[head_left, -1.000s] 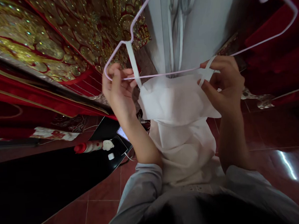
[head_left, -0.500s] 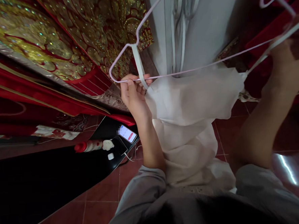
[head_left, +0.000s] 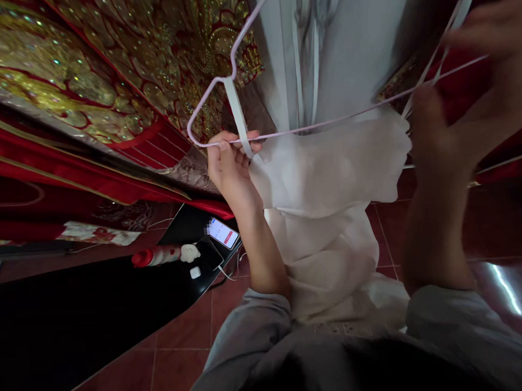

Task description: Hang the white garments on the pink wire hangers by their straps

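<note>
A pale pink wire hanger (head_left: 210,92) spans the upper middle. My left hand (head_left: 232,162) is closed on its lower bar near the left corner, beside a white strap (head_left: 237,117) looped over the hanger's left notch. A white garment (head_left: 330,162) hangs below the bar and folds down toward my body. At the right, another white strap (head_left: 464,7) passes over the hanger's right notch. My right hand (head_left: 471,94), blurred, is near the right part of the bar with thumb and fingers apart, holding nothing visible.
Red and gold sequined clothes (head_left: 147,67) hang at the upper left. A black table (head_left: 95,312) bears a lit phone (head_left: 223,232), a dark phone (head_left: 209,254), a red-capped bottle (head_left: 156,256) and a small white case (head_left: 195,272). White straps (head_left: 315,68) hang at the top middle.
The right strap now lies over the hanger's right notch. My right hand has come off the strap, opened and shifted left. My left hand keeps its hold, slightly further left.
</note>
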{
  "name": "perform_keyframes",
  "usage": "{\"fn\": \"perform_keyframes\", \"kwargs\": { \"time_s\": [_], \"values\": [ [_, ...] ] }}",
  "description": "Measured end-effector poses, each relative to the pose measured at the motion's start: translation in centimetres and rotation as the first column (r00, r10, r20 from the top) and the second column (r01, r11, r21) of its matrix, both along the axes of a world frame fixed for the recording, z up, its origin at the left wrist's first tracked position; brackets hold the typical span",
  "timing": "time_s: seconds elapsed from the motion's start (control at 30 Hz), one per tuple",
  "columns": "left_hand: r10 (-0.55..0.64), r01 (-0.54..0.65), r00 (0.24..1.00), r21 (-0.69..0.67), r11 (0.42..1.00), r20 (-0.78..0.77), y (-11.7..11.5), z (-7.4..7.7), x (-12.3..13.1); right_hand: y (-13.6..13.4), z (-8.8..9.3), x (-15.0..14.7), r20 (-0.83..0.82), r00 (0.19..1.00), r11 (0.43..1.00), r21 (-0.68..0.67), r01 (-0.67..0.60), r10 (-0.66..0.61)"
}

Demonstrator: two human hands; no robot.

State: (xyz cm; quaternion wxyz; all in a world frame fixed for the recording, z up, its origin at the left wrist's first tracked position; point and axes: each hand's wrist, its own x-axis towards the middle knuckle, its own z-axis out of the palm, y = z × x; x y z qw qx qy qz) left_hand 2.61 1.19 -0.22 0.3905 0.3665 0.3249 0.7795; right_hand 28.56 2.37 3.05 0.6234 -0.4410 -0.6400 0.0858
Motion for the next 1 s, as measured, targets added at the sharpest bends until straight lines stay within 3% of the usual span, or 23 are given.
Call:
{"fn": "perform_keyframes", "kwargs": {
  "time_s": [0.03,0.1,0.2,0.3,0.37,0.43,0.53,0.63,0.7,0.8,0.9,1.0],
  "values": [
    [0.001,-0.001,1.000,0.007,1.000,0.010,0.0,-0.1,0.2,-0.6,-0.8,-1.1,0.142,0.990,0.995,0.095,0.009,-0.022],
    [0.021,-0.022,0.999,0.020,1.000,0.026,0.1,-0.3,0.4,-1.6,-2.4,-3.3,0.308,0.952,0.994,0.108,-0.031,-0.004],
    [0.096,-0.095,0.995,0.022,0.995,-0.040,-0.2,-0.9,0.3,-2.2,-4.3,-5.6,0.337,0.941,0.999,0.040,-0.010,-0.004],
    [0.097,-0.109,0.959,-0.030,0.994,-0.268,-1.5,-0.8,-0.5,-2.1,-5.2,-6.5,0.314,0.947,0.998,0.038,0.052,-0.061],
    [0.018,-0.057,0.917,-0.086,0.995,-0.399,-2.6,0.1,-1.1,-1.9,-5.3,-6.8,0.314,0.945,0.996,0.025,0.087,-0.090],
    [-0.084,0.043,0.904,-0.106,0.993,-0.419,-3.3,1.9,-1.6,-1.8,-5.3,-6.8,0.324,0.941,0.995,0.015,0.102,-0.101],
    [-0.187,0.179,0.955,-0.056,0.982,-0.232,-2.8,5.0,-2.6,-1.6,-5.1,-6.6,0.305,0.948,0.996,0.031,0.081,-0.087],
    [-0.077,0.076,0.996,-0.032,0.997,-0.033,-1.1,6.7,-4.4,-1.6,-5.1,-6.0,0.266,0.962,0.998,0.031,0.047,-0.054],
    [0.056,-0.056,0.998,-0.008,0.998,0.008,0.0,6.1,-5.6,-1.6,-5.1,-5.5,0.250,0.967,0.999,0.037,0.033,-0.041],
    [0.160,-0.161,0.985,-0.014,0.987,-0.059,0.6,3.3,-6.4,-1.6,-5.3,-5.2,0.259,0.965,0.999,0.028,0.038,-0.044],
    [0.020,-0.032,0.985,-0.070,0.997,-0.170,0.0,0.5,-5.1,-1.7,-5.2,-5.6,0.290,0.956,0.999,0.006,0.052,-0.051],
    [-0.141,0.135,0.976,-0.046,0.990,-0.167,-0.6,-0.4,-2.3,-2.0,-5.2,-6.2,0.312,0.947,0.996,0.065,0.058,-0.075]
  ]
}}
